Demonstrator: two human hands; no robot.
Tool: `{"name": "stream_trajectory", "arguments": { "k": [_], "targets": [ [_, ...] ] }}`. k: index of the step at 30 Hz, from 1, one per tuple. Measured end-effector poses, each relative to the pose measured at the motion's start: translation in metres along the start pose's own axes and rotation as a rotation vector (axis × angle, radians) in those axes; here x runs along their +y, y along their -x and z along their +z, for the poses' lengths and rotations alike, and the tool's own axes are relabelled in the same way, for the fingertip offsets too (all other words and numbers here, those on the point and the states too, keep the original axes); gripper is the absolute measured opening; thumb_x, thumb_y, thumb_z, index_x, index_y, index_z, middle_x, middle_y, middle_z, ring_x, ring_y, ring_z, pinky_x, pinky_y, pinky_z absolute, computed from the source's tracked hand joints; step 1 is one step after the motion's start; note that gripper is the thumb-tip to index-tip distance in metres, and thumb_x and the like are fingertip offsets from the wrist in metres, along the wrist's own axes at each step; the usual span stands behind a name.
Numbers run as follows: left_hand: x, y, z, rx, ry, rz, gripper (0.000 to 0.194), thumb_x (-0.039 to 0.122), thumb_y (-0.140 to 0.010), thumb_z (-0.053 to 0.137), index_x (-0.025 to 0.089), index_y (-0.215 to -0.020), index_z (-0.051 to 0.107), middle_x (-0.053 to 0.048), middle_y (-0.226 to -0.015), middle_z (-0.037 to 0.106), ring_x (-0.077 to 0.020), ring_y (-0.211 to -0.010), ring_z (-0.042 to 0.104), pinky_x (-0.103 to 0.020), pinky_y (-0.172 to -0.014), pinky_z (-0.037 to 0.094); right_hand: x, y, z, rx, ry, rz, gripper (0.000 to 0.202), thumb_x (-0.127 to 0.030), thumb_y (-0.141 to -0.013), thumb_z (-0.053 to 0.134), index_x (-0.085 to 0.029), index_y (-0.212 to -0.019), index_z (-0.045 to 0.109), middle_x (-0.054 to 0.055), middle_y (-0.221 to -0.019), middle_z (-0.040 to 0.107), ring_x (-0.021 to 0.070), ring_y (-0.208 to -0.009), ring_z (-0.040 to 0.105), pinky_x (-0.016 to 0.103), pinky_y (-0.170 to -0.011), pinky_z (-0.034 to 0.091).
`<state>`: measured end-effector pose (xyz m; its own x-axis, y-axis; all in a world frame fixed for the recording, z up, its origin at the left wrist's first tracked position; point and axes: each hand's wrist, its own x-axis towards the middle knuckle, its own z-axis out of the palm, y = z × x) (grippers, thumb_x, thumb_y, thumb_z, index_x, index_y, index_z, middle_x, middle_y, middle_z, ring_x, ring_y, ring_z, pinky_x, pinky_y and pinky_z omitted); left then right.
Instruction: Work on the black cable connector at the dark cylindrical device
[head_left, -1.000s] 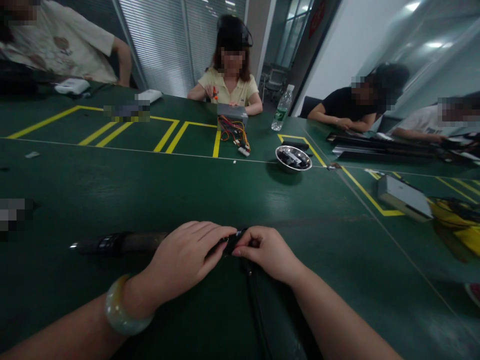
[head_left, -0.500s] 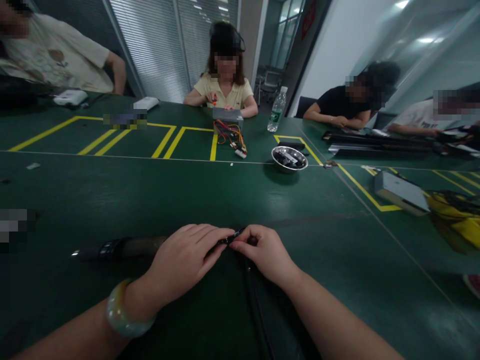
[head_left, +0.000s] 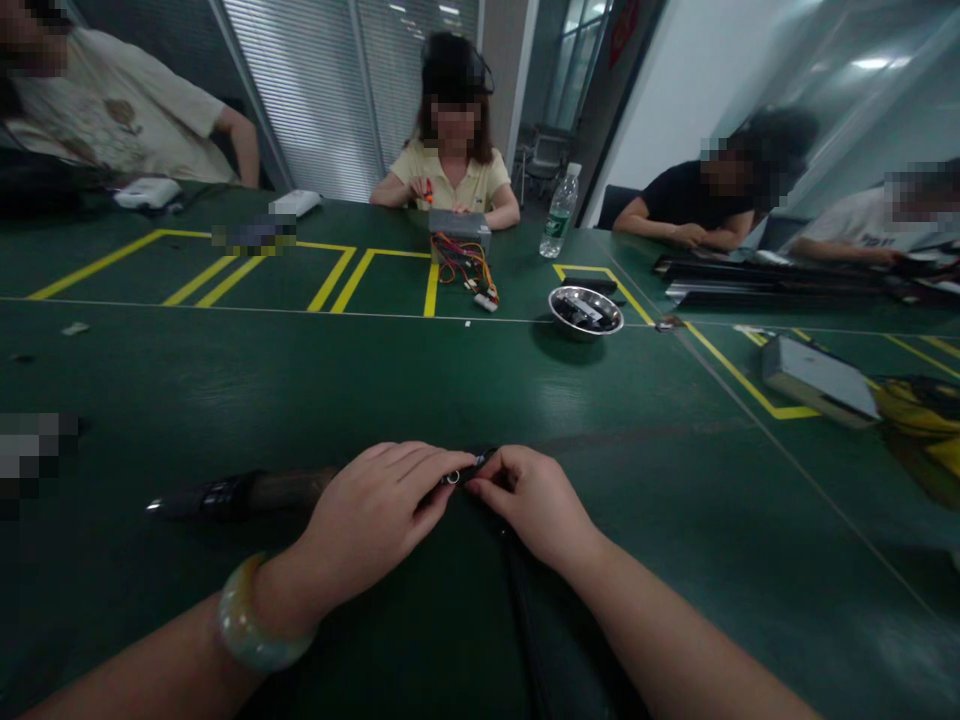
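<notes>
My left hand point(head_left: 379, 515) is closed over the rear of a dark electric screwdriver point(head_left: 251, 493), which lies on its side with its shiny tip pointing left. At that rear end a small shiny ring point(head_left: 451, 478) shows beside my left fingertips. Thumb and forefinger of my right hand point(head_left: 536, 510) pinch the end of a black cable point(head_left: 519, 590) right against the tool's rear. From there the cable runs down toward me. Whether the cable's end sits inside the tool or only touches it, I cannot tell; my fingers hide the joint.
Beyond my hands, a metal bowl point(head_left: 555, 312) holds dark parts. A grey power supply with coloured wires point(head_left: 459, 228) stands before a person opposite. A water bottle point(head_left: 555, 222), a pale flat box point(head_left: 817, 380) and long black strips point(head_left: 757, 285) lie around; other people sit there.
The view has shifted slightly. The small ring by my left fingertips shows more clearly now. Both hands keep nearly the same place and grip.
</notes>
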<state>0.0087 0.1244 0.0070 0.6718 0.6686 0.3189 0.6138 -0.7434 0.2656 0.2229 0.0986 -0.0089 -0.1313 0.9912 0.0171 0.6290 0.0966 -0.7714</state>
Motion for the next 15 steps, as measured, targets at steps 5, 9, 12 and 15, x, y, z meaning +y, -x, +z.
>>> {"name": "stream_trajectory", "arguments": {
  "k": [5, 9, 12, 15],
  "targets": [
    [-0.0011, 0.0020, 0.0013, -0.006, -0.012, -0.014, 0.037, 0.023, -0.091, 0.055, 0.028, -0.127, 0.057, -0.002, -0.118, 0.068, -0.0228, -0.104, 0.064, -0.040, -0.088, 0.049, -0.0001, -0.0008, -0.0037, -0.043, 0.072, -0.064, 0.008, -0.024, -0.082, 0.075, -0.021, -0.080, 0.067, -0.002, -0.081, 0.066, 0.0136, -0.076, 0.059, 0.025, -0.067, 0.041],
    [-0.0016, 0.0025, 0.0016, 0.001, -0.019, -0.015, 0.037, 0.024, -0.091, 0.055, 0.027, -0.128, 0.056, -0.003, -0.120, 0.067, -0.0235, -0.107, 0.063, -0.041, -0.090, 0.049, -0.0005, -0.0015, -0.0080, -0.086, 0.096, -0.127, 0.009, -0.022, -0.080, 0.076, -0.022, -0.083, 0.069, -0.001, -0.083, 0.065, 0.0136, -0.076, 0.058, 0.025, -0.068, 0.042],
    [-0.0014, 0.0014, 0.0014, 0.007, -0.021, -0.002, 0.033, 0.025, -0.093, 0.053, 0.028, -0.126, 0.058, -0.002, -0.118, 0.068, -0.0233, -0.106, 0.064, -0.041, -0.089, 0.050, -0.0016, -0.0008, -0.0098, -0.086, 0.091, -0.160, 0.007, -0.019, -0.080, 0.075, -0.021, -0.081, 0.068, -0.002, -0.080, 0.064, 0.0127, -0.074, 0.057, 0.024, -0.066, 0.041],
    [-0.0014, 0.0009, 0.0016, 0.015, -0.013, 0.001, 0.031, 0.026, -0.094, 0.052, 0.030, -0.124, 0.059, -0.001, -0.117, 0.068, -0.0227, -0.106, 0.064, -0.041, -0.089, 0.049, -0.0017, 0.0003, -0.0094, -0.048, 0.013, -0.140, 0.007, -0.018, -0.083, 0.072, -0.020, -0.079, 0.066, -0.002, -0.077, 0.063, 0.0119, -0.071, 0.057, 0.024, -0.064, 0.041]
  ]
}}
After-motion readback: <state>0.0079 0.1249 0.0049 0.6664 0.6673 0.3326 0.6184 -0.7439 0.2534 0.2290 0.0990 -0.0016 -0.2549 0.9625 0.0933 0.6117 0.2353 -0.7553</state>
